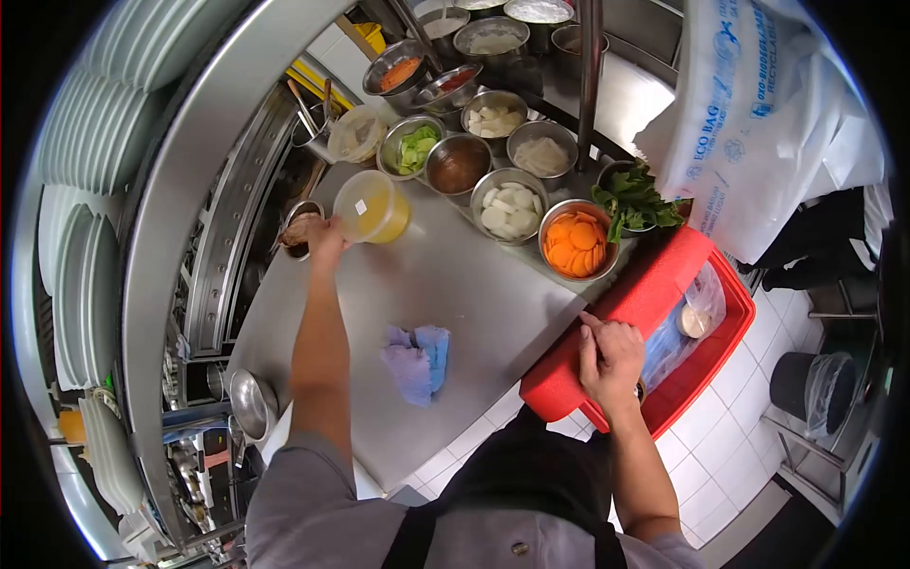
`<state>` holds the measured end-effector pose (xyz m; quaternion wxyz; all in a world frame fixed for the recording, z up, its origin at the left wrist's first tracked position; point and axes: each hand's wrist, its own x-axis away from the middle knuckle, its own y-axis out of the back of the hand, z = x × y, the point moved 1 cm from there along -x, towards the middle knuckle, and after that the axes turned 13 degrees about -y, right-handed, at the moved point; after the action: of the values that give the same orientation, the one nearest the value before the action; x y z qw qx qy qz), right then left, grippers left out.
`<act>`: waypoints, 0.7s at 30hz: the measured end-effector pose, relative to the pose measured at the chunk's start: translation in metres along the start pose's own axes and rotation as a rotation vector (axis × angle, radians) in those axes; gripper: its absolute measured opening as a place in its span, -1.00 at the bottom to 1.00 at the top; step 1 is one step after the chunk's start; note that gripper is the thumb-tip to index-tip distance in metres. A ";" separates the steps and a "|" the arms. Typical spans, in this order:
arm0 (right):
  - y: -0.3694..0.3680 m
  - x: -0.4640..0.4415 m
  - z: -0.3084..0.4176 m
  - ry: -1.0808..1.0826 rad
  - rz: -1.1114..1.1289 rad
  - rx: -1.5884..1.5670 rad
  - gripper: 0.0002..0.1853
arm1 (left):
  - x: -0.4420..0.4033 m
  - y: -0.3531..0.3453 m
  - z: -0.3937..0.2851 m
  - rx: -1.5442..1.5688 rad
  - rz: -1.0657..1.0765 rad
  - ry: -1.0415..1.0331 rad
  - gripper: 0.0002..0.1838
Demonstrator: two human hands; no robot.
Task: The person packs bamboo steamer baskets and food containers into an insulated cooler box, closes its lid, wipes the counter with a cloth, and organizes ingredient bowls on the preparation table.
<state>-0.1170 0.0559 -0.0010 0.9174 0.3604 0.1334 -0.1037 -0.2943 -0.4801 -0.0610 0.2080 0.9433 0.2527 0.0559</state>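
At the far left of the steel counter, my left hand (328, 241) is closed at the rim of a clear plastic tub (387, 216) with yellow contents and a small white label. Right beside that hand stands a small metal container (301, 226) with something brown at its mouth. My right hand (614, 358) has its fingers bent over the edge of the red lid (633, 308) of a cooler box. The red cooler (722, 365) lies open beneath, with clear plastic bags (684, 332) and a pale round item inside. A crumpled blue-purple cloth (417, 364) rests on the counter.
Along the counter's back are metal bowls of carrot slices (574, 245), white slices (512, 211), cut greens (417, 149) and brown liquid (461, 164). Leafy greens (637, 197) sit beside a hanging plastic bag (749, 123). Stacked plates (104, 123) line the left shelf.
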 end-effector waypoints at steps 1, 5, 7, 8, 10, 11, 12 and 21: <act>-0.002 0.002 -0.001 -0.009 -0.001 0.007 -0.85 | 0.005 -0.002 0.002 0.000 -0.027 -0.009 -0.68; 0.002 0.000 0.005 -0.018 0.004 0.013 -0.84 | 0.013 0.009 0.000 0.145 -0.148 -0.124 -0.65; 0.002 0.000 0.007 -0.034 0.015 0.015 -0.84 | -0.006 0.027 -0.014 0.261 -0.142 -0.148 -0.65; 0.001 0.001 0.007 -0.036 0.013 0.016 -0.84 | -0.018 0.036 -0.024 0.367 -0.139 -0.173 -0.64; -0.001 0.001 0.005 -0.041 -0.002 0.002 -0.83 | -0.051 0.045 -0.060 0.374 -0.178 -0.069 -0.63; -0.002 0.001 0.005 -0.043 -0.003 0.002 -0.83 | -0.069 0.042 -0.072 0.380 -0.215 0.034 -0.62; -0.002 0.001 0.005 -0.042 -0.006 0.006 -0.84 | -0.087 0.033 -0.077 0.377 -0.210 0.035 -0.62; -0.001 0.001 0.007 -0.072 0.013 0.032 -0.85 | -0.160 -0.039 -0.048 0.706 -0.334 -0.108 -0.58</act>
<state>-0.1149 0.0506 0.0029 0.9164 0.3717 0.0963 -0.1125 -0.4606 -0.5125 -0.0340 -0.1101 0.9043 0.3951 -0.1187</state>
